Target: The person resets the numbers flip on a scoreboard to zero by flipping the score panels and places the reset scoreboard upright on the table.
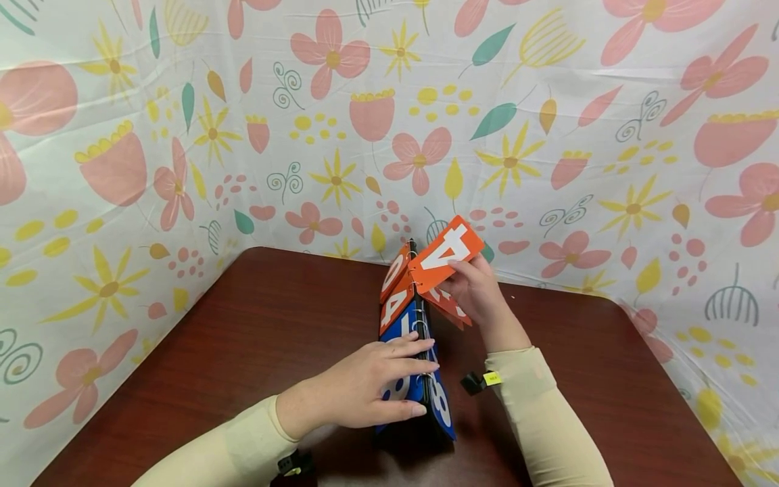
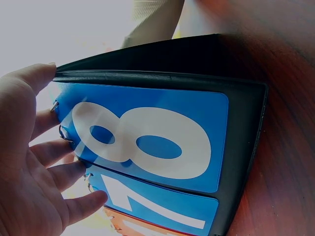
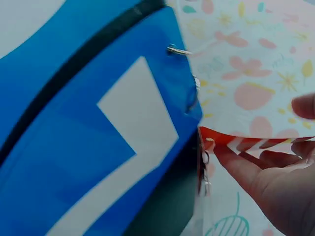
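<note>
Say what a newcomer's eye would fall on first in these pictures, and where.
The orange card with a white 4, pinched by the right hand toward the far end of the ringed stand, likely catches the eye first. Next may come the floral backdrop behind the table, then a blue card with a large white 8, prominent in the left wrist view.

Reddish-brown table (image 1: pixel 274 325), flip scoreboard (image 1: pixel 394 327) on it

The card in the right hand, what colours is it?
The card is orange and white, clearest in the head view.
</note>
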Available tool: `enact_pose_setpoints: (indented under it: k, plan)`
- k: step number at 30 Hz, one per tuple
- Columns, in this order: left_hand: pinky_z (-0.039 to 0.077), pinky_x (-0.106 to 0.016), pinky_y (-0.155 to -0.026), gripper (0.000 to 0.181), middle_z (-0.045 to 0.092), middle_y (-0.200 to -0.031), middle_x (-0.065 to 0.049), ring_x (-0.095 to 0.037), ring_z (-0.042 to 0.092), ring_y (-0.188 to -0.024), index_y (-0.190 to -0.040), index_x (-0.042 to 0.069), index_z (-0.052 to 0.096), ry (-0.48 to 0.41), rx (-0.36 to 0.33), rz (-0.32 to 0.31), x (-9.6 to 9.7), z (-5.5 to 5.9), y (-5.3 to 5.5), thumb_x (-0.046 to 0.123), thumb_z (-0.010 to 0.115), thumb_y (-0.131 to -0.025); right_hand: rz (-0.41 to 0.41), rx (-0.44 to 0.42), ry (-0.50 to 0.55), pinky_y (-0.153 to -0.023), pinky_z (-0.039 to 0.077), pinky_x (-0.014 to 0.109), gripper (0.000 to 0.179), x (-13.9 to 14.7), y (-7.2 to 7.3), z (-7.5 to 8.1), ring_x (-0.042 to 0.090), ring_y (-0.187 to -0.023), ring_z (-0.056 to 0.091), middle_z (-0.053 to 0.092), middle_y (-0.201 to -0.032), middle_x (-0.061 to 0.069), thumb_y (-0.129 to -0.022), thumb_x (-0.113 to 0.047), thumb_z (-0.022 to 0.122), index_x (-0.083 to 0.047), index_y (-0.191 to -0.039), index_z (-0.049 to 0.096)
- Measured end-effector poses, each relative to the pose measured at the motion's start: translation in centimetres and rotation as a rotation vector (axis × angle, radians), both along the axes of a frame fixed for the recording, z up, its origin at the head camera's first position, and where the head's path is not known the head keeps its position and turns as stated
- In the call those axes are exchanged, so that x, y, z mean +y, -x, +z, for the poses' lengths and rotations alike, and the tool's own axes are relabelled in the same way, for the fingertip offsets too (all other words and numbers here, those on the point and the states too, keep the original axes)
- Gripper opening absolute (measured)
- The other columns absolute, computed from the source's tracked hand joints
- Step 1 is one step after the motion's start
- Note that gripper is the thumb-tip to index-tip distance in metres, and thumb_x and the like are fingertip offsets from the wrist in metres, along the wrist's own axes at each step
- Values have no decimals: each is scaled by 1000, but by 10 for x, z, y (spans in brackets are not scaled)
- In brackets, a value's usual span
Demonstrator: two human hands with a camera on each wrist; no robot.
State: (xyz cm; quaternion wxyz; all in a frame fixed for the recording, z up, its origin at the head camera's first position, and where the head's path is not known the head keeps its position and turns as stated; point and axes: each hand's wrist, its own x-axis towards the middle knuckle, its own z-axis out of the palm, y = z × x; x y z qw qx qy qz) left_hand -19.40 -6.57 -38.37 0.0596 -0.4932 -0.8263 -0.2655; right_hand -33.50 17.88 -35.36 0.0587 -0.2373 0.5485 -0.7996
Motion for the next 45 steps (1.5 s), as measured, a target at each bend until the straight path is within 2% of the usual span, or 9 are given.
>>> enact_pose_setpoints:
  k: [5,10,15,26,32,36,38,42,45]
  plan:
    - [36,-53,-122,55,34,-167,9,-20,27,-159,-152,31,51,-15,-11,-5,0,-1,1,56,54,-103,-81,-36,-114,-104,56,44,57,-13,-4,3,34,-138,45,34,-158,18,-110,-14,42,-10,-161,16]
    - [36,-53,-122,55,33,-167,11,-18,25,-160,-152,32,51,-14,-30,0,0,0,1,56,54,-102,-123,-127,-50,-112,42,63,57,-20,-6,8,37,-144,41,30,-163,18,-112,-22,38,-13,-162,14]
    - [36,-53,-122,53,33,-167,12,-17,26,-159,-152,33,51,-11,-44,4,0,0,0,54,55,-102,-136,-159,-51,-114,40,63,56,-25,-9,9,36,-143,44,35,-161,17,-112,-27,38,-10,-162,19]
    - [34,-49,-125,56,35,-167,9,-18,25,-160,-151,28,54,-18,-25,-5,0,1,0,54,57,-102,-83,125,-284,-108,52,43,48,-35,-10,0,50,-135,52,49,-148,33,-111,-20,45,-1,-155,41]
    - [33,-49,-125,55,35,-167,8,-20,26,-159,-151,27,54,-24,-4,-17,1,-1,1,53,57,-102,-161,408,-533,-77,62,25,42,-30,-7,-5,35,-93,72,70,-116,32,-106,-15,56,-4,-146,57]
    - [33,-49,-125,55,35,-167,8,-21,27,-159,-150,27,54,-26,3,-20,1,-1,2,53,57,-102,-179,492,-676,-52,51,26,42,-27,-9,-5,21,-53,56,63,-70,17,-103,-16,62,-8,-145,60]
    - [32,-49,-125,56,35,-167,8,-20,27,-159,-150,26,54,-26,4,-19,1,-1,2,53,57,-102,-191,513,-745,-47,44,30,42,-27,-9,-5,21,-47,47,65,-73,13,-102,-20,65,-12,-143,62]
    - [32,-49,-126,56,35,-167,7,-20,27,-159,-150,26,54,-21,9,-15,0,0,2,53,57,-102,-233,570,-900,-88,60,41,43,-31,-9,-7,24,-102,72,74,-126,7,-100,-31,68,-19,-141,65]
    - [34,-50,-125,55,35,-167,7,-20,28,-159,-150,27,54,-17,15,-13,0,0,1,53,56,-102,-243,580,-967,-120,39,57,44,-34,-10,-8,30,-151,43,61,-149,1,-99,-34,69,-20,-140,66]
